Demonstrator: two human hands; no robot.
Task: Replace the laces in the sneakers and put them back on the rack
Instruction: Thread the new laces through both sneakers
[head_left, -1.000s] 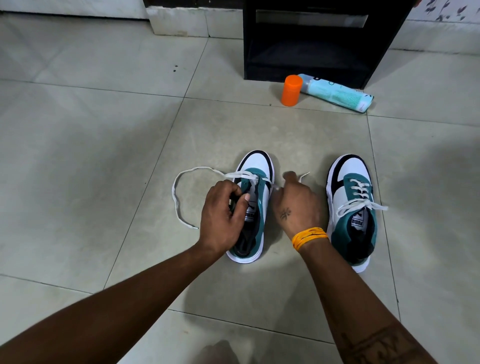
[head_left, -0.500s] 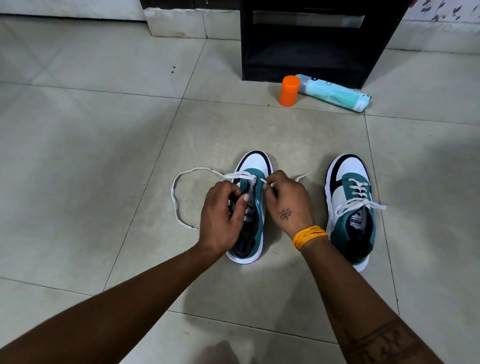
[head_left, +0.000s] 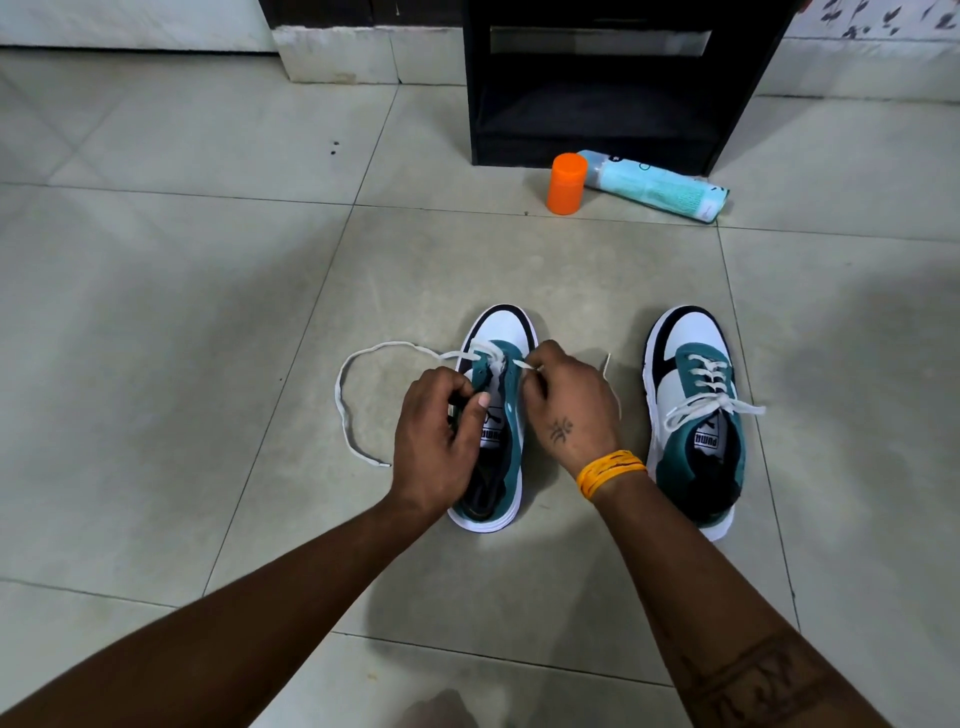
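Left hand (head_left: 436, 441) grips the sneaker (head_left: 493, 415); right hand (head_left: 566, 400) pinches the lace (head_left: 363, 358); thread eyelets evenly, keeping the lace flat.

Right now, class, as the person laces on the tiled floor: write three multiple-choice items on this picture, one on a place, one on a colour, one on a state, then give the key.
1. Where does the orange cap stand?
A. Inside a sneaker
B. On the floor before the black rack
C. In a hand

2. What colour is the wristband?
A. Yellow-orange
B. Blue
C. Black

3. How is the right-hand sneaker?
A. Without a lace
B. Upside down
C. Laced and tied

Key: 1 B, it stands upright beside the pale blue tube. 2 A, it circles the right hand's wrist. 3 C, a bow shows, while the left hand steadies the half-laced sneaker, its white lace trailing.
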